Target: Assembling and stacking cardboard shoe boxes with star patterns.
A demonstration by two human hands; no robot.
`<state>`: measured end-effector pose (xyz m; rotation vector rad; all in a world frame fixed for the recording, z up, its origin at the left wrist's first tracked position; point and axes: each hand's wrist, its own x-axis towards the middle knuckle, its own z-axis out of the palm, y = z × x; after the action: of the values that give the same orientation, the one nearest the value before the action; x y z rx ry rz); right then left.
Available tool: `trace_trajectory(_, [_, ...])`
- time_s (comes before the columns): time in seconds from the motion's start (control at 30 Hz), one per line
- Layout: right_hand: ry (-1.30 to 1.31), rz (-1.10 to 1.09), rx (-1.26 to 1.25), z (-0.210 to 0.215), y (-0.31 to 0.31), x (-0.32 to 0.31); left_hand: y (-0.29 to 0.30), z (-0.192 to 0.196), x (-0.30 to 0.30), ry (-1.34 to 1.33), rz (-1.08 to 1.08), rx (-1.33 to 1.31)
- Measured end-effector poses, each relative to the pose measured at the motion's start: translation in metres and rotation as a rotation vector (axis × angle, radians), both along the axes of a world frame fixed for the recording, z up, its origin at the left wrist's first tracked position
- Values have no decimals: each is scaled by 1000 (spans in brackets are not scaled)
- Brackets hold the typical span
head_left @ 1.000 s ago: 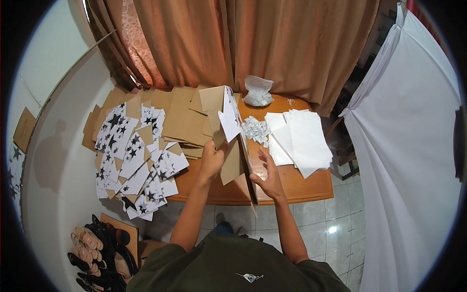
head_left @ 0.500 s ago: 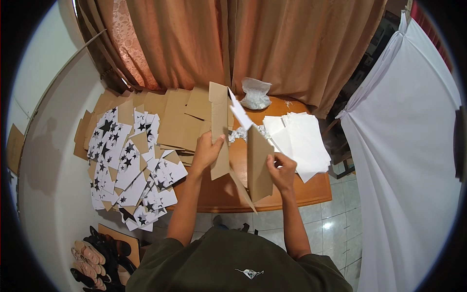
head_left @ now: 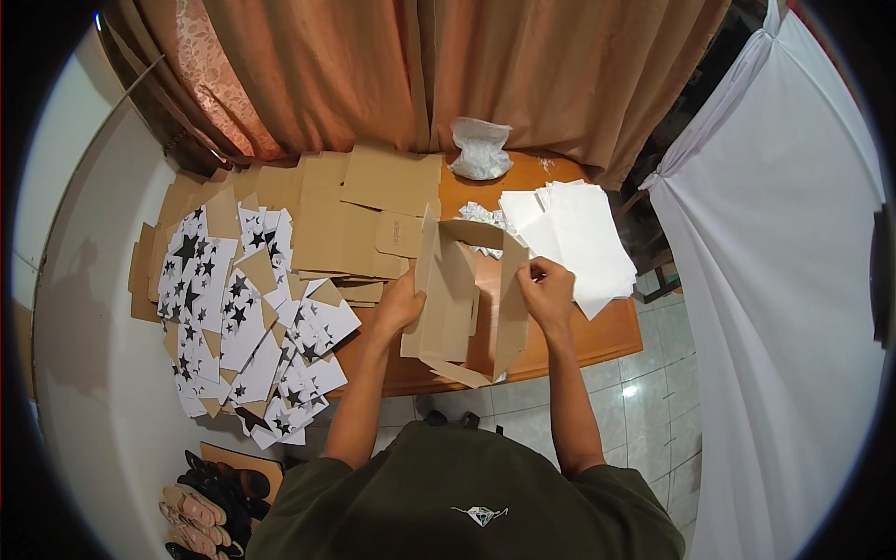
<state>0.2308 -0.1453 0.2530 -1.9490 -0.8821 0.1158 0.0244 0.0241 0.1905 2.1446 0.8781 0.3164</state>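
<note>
A brown cardboard box [head_left: 446, 313], opened out into a four-sided frame with its flaps loose, is held between my two hands above the table. Its left wall is gripped by my left hand [head_left: 402, 301], fingers closed round the edge. On the opposite side, my right hand [head_left: 548, 285] pinches the right wall near its top edge. Through the frame the wooden tabletop shows. Just left of the box lies a stack of flat cardboard blanks [head_left: 331, 224], partly overlapped by the box.
White pieces with black stars [head_left: 238, 313] are heaped at the table's left. White sheets [head_left: 583, 247] lie on the right, beside crumpled paper [head_left: 485, 217]. A clear plastic bag [head_left: 482, 154] stands at the back. Shoes [head_left: 201, 513] are at lower left, beyond the wooden table [head_left: 602, 331].
The cardboard has spread from a partly folded shape into an open frame, and its tall left panel has come down. A white inner face no longer shows. Both hands keep their grip.
</note>
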Motion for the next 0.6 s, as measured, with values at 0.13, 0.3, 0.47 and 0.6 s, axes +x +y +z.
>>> trace_trajectory(0.13, [-24,28,-98,-39,23,-15,-3,-5,-8,144,106,-4])
trace_trajectory(0.3, [-139,37,-242,-71,38,-34,0,-48,-17,277,116,-3])
trace_trajectory(0.47, [-229,33,-292,-92,49,-38,-2,-99,-19,246,51,-68])
trace_trajectory(0.6, [-308,42,-252,-106,54,-29,-11,-117,-11,233,27,-129])
